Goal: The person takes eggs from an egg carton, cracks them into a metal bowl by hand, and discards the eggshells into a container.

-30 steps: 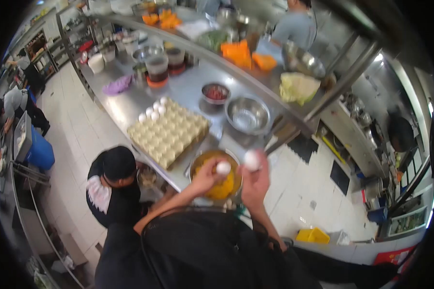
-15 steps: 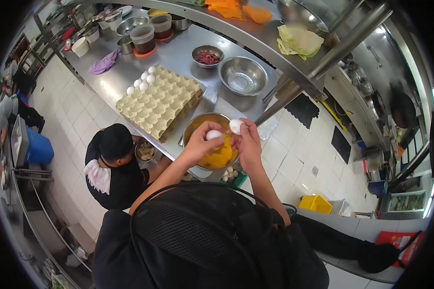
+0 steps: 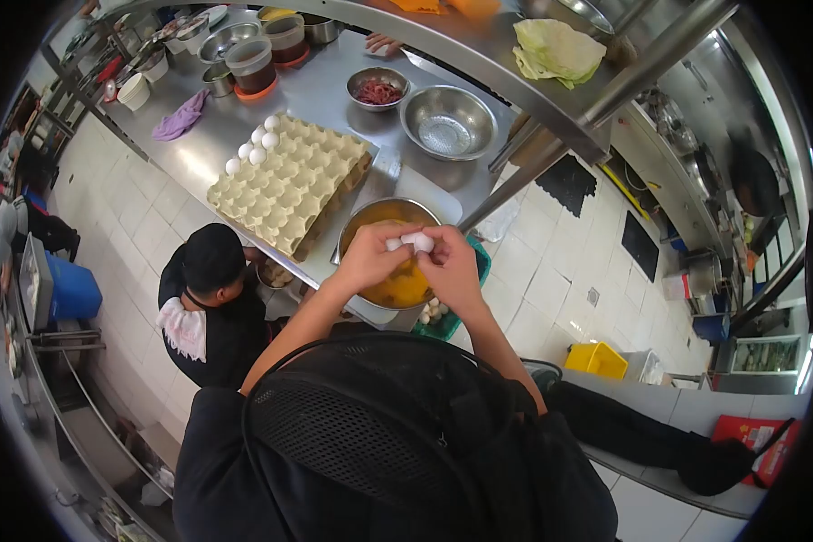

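Both hands are over a steel bowl (image 3: pixel 350 228) with yellow egg in it. My left hand (image 3: pixel 375 257) has its fingers closed on a white egg (image 3: pixel 394 244). Beside it, my right hand (image 3: pixel 452 266) pinches another white egg (image 3: pixel 418 241), and the two eggs are close together; whether they touch is unclear. A cardboard egg tray (image 3: pixel 289 185) stands to the left of the bowl, with several white eggs (image 3: pixel 257 155) at its far left corner. Below the bowl's right side, a green basket (image 3: pixel 481 262) holds several eggshells or eggs.
A crouching person (image 3: pixel 212 289) is left of the counter (image 3: pixel 334 99). Beyond the egg bowl are an empty steel bowl (image 3: pixel 449 122) and a bowl of red meat (image 3: pixel 378 90). Cabbage (image 3: pixel 558 52) lies on the overhead shelf. Another person's hand (image 3: pixel 384 42) shows behind.
My hands have come together over the bowl, and the right-hand egg has moved down and left beside the other. Another person's hand has appeared at the far side.
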### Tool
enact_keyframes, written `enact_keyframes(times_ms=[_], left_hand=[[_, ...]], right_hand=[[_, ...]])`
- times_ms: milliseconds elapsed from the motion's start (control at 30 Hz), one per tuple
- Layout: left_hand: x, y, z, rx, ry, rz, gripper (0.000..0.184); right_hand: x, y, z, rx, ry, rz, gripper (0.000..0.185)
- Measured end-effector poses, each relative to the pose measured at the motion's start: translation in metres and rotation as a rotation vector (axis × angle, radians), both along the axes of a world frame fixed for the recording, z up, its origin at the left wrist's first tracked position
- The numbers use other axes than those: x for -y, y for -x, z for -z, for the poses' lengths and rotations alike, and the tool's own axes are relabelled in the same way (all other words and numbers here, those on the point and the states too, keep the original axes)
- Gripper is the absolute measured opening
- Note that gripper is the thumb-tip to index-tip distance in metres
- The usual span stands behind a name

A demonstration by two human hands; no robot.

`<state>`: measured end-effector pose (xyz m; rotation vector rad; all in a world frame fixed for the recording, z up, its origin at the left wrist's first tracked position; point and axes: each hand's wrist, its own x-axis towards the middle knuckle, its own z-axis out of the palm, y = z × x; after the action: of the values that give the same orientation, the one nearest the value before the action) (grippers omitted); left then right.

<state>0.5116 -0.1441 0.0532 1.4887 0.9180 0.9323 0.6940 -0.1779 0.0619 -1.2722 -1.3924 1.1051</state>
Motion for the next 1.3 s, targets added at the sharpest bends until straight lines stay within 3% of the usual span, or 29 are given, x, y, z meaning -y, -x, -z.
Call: enact_keyframes(times_ms=[133,267,367,433,500,567,633,667,733,800,833,900,933,967,1000,1033,1067,1300], left_hand=[[-0.003,0.004,-0.013,-0.188,-0.261,-0.001,0.041],[-0.009,0.010,-0.022,-0.196,-0.305,0.025,0.041],[-0.011,0.012,-0.030,-0.327,-0.305,0.089,0.052],[-0.010,0.004,-0.036,-0.186,-0.447,0.067,0.060],[-0.018,0.004,-0.049,-0.209,-0.365,0.139,0.064],[-0.036,0.018,-0.062,-0.222,-0.283,0.214,0.067],[-0.071,0.041,-0.075,-0.411,-0.323,0.092,0.067],[-0.103,0.066,-0.065,-0.441,-0.289,0.056,0.067],[-0.166,0.135,-0.040,-0.485,-0.211,-0.039,0.064],[-0.196,0.193,-0.025,-0.415,0.011,-0.440,0.053],[-0.214,0.227,-0.009,-0.524,0.074,-0.554,0.049],[-0.230,0.287,0.034,-1.052,-0.216,-0.736,0.050],[-0.226,0.303,0.044,-1.125,-0.109,-0.694,0.051],[-0.221,0.311,0.049,-1.201,0.000,-0.657,0.052],[-0.213,0.305,0.040,-1.209,-0.009,-0.646,0.052],[-0.206,0.300,0.031,-1.150,0.163,-0.608,0.053],[-0.201,0.297,0.025,-1.086,0.337,-0.570,0.054],[-0.194,0.313,0.033,-1.228,0.002,-0.516,0.052]], right_hand=[[0.004,0.004,-0.006,0.180,-0.198,0.036,0.032],[0.006,0.002,-0.013,0.293,-0.320,0.004,0.037],[0.010,0.008,-0.018,0.382,-0.373,0.029,0.044],[0.009,0.011,-0.016,0.348,-0.368,0.000,0.046],[0.006,0.009,-0.003,0.308,-0.365,-0.034,0.048],[0.001,0.000,0.023,-0.049,-0.277,0.113,0.045],[0.007,-0.012,0.008,-0.188,-0.237,0.182,0.046],[0.011,-0.020,0.002,-0.317,-0.192,0.259,0.047],[0.019,-0.038,0.003,-0.299,-0.184,0.333,0.049],[0.030,-0.056,0.011,-0.220,-0.141,0.462,0.050],[0.031,-0.062,0.018,-0.224,-0.149,0.487,0.050],[0.037,-0.072,0.029,0.029,-0.075,0.467,0.051],[0.039,-0.071,0.029,0.245,-0.033,0.487,0.053],[0.040,-0.073,0.034,0.239,-0.028,0.504,0.053],[0.040,-0.074,0.043,0.373,-0.107,0.525,0.054],[0.039,-0.075,0.050,0.509,-0.186,0.537,0.054],[0.038,-0.069,0.040,0.425,-0.148,0.534,0.053],[0.024,-0.037,0.008,0.303,-0.215,0.430,0.044]])
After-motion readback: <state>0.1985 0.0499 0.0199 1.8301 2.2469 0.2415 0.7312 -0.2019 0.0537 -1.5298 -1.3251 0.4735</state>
